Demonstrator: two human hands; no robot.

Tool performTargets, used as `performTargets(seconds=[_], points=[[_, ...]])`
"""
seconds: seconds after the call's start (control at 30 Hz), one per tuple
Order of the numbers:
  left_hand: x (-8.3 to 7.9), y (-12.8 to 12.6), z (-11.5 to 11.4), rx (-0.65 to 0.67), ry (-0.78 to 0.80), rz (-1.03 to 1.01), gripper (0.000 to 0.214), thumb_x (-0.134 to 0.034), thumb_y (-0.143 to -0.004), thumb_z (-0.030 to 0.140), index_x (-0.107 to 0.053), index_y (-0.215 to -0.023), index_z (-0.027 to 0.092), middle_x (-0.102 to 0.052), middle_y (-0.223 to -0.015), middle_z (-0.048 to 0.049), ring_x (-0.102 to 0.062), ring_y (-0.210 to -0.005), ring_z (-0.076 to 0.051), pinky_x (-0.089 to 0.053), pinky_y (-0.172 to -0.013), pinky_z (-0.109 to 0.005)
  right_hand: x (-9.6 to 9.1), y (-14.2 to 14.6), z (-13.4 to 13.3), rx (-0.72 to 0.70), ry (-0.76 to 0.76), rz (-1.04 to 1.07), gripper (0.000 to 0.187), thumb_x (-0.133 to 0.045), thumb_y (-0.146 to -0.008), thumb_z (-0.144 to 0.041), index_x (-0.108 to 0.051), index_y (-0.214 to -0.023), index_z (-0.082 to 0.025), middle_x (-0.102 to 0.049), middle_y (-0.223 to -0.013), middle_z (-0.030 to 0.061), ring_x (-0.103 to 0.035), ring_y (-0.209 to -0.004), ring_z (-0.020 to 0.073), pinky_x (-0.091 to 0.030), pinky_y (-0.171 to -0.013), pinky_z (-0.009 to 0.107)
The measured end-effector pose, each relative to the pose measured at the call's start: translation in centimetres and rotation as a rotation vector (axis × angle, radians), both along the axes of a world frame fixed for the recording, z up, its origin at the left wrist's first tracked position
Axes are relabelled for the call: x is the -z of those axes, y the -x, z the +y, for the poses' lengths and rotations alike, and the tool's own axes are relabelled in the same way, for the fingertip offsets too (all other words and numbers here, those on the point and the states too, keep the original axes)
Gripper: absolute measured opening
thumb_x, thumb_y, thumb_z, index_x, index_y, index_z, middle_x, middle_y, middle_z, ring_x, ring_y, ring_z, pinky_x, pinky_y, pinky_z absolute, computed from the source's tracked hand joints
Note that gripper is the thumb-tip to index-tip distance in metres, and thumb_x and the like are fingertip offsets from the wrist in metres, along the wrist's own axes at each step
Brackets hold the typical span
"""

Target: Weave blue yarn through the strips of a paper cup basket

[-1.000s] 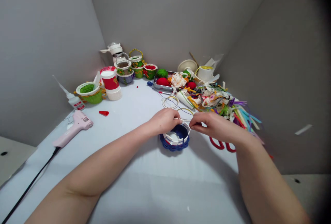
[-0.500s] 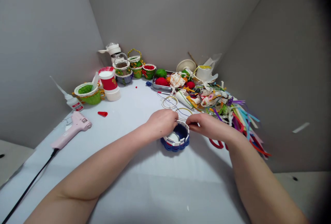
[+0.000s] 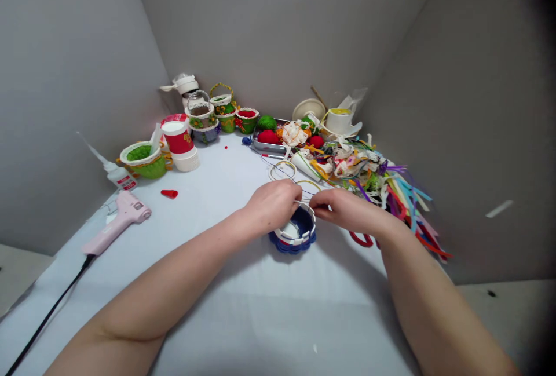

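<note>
A small paper-cup basket stands upright on the table between my hands. Blue yarn is woven round its lower part, white slats ring its rim, and inside it is dark blue with a pale bottom. My left hand is closed at the far left of the rim, its fingertips partly hidden behind the white slats. At the far right of the rim, my right hand pinches with thumb and fingers together. A thin strand of blue yarn runs from a little blue ball towards my right fingertips.
On the left lie a pink glue gun, a glue bottle and a red cap. Decorated baskets stand behind. A tray of yarn balls, rings, a heap of ribbons and red-handled scissors are at the right.
The whole view has shifted slightly. Both hands stay at the basket's far rim with only slight finger movement, and the basket stays upright in its place.
</note>
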State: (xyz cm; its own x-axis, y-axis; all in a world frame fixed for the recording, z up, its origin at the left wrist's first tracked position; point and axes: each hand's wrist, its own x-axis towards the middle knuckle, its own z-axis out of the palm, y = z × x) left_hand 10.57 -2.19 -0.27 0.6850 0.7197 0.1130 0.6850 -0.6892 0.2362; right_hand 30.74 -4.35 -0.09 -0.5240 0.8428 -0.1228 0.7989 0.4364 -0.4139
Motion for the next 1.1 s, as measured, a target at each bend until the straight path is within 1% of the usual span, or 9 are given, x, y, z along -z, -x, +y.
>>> performTargets(seconds=[0.1,0.27,0.33,0.4,0.53,0.63,0.77,0.93,1.1], points=[[-0.4,0.1,-0.1,-0.016,0.012,0.072,0.018,-0.046,-0.080,0.019,-0.064,-0.083,0.018,-0.067,-0.083,-0.0075,-0.061,-0.080,-0.021,-0.044,-0.067,-0.028,-0.1,0.2,0.0,0.001,0.001,-0.005,0.021,-0.047,-0.082,-0.022,-0.068,-0.080,-0.017,-0.067,-0.073,0.0024,-0.055,-0.064,0.0133,-0.038,-0.059,0.022],[-1.4,0.8,-0.5,-0.059,0.061,0.168,0.017,-0.048,-0.076,0.016,-0.064,-0.081,0.017,-0.068,-0.081,-0.0091,-0.062,-0.078,-0.023,-0.043,-0.065,-0.029,0.0,1.0,0.0,-0.008,-0.011,0.053,0.020,-0.047,-0.081,-0.019,-0.068,-0.081,-0.017,-0.066,-0.074,0.0019,-0.054,-0.065,0.0124,-0.038,-0.060,0.021],[-1.4,0.9,-0.4,-0.057,0.099,0.115,0.020,-0.050,-0.076,0.018,-0.063,-0.090,0.018,-0.069,-0.087,-0.0082,-0.062,-0.082,-0.022,-0.044,-0.068,-0.028,0.1,1.3,0.0,-0.016,-0.014,0.057,0.021,-0.047,-0.079,-0.017,-0.068,-0.079,-0.016,-0.065,-0.071,0.0016,-0.052,-0.062,0.0120,-0.037,-0.058,0.021],[-1.0,0.7,0.0,-0.004,0.145,0.005,0.025,-0.053,-0.075,0.021,-0.062,-0.098,0.019,-0.068,-0.095,-0.0060,-0.061,-0.088,-0.020,-0.044,-0.072,-0.027,0.3,1.5,0.0,-0.028,-0.017,0.060,0.022,-0.046,-0.079,-0.016,-0.068,-0.079,-0.015,-0.064,-0.069,0.0014,-0.051,-0.061,0.0118,-0.036,-0.057,0.021],[0.0,0.2,0.6,0.081,0.228,-0.153,0.019,-0.055,-0.075,0.022,-0.063,-0.092,0.020,-0.068,-0.091,-0.0015,-0.060,-0.085,-0.016,-0.043,-0.070,-0.023,0.5,1.6,-0.1,-0.042,0.005,0.089,0.024,-0.046,-0.083,-0.022,-0.069,-0.085,-0.015,-0.065,-0.070,0.0011,-0.051,-0.062,0.0122,-0.036,-0.057,0.021],[0.3,0.3,0.8,0.066,0.220,-0.152,0.014,-0.053,-0.075,0.019,-0.064,-0.084,0.020,-0.068,-0.083,-0.0008,-0.059,-0.077,-0.015,-0.041,-0.064,-0.022,0.3,1.3,0.0,-0.006,0.025,0.102,0.023,-0.048,-0.084,-0.025,-0.069,-0.085,-0.016,-0.066,-0.072,0.0015,-0.053,-0.064,0.0128,-0.037,-0.058,0.021],[0.2,0.5,0.7,0.067,0.198,-0.130,0.017,-0.052,-0.075,0.017,-0.066,-0.086,0.020,-0.068,-0.082,-0.0012,-0.058,-0.075,-0.015,-0.040,-0.064,-0.023,0.0,0.9,0.0,-0.002,0.017,0.079,0.021,-0.050,-0.084,-0.025,-0.069,-0.084,-0.017,-0.068,-0.077,0.0026,-0.057,-0.067,0.0137,-0.040,-0.063,0.023],[0.2,0.3,0.5,0.086,0.247,-0.150,0.016,-0.056,-0.078,0.030,-0.068,-0.084,0.021,-0.069,-0.079,-0.0006,-0.059,-0.074,-0.015,-0.039,-0.063,-0.023,-0.5,0.7,-0.3,-0.012,-0.018,0.053,0.020,-0.050,-0.084,-0.024,-0.069,-0.085,-0.019,-0.069,-0.079,0.0024,-0.058,-0.069,0.0142,-0.041,-0.064,0.023],[0.2,0.1,0.4,0.020,0.221,-0.124,0.020,-0.054,-0.080,0.032,-0.069,-0.079,0.019,-0.070,-0.079,-0.0029,-0.059,-0.073,-0.016,-0.039,-0.063,-0.024,-1.6,0.3,-1.1,-0.022,-0.011,0.028,0.018,-0.052,-0.083,-0.025,-0.069,-0.085,-0.020,-0.070,-0.079,0.0026,-0.059,-0.070,0.0151,-0.042,-0.064,0.024]])
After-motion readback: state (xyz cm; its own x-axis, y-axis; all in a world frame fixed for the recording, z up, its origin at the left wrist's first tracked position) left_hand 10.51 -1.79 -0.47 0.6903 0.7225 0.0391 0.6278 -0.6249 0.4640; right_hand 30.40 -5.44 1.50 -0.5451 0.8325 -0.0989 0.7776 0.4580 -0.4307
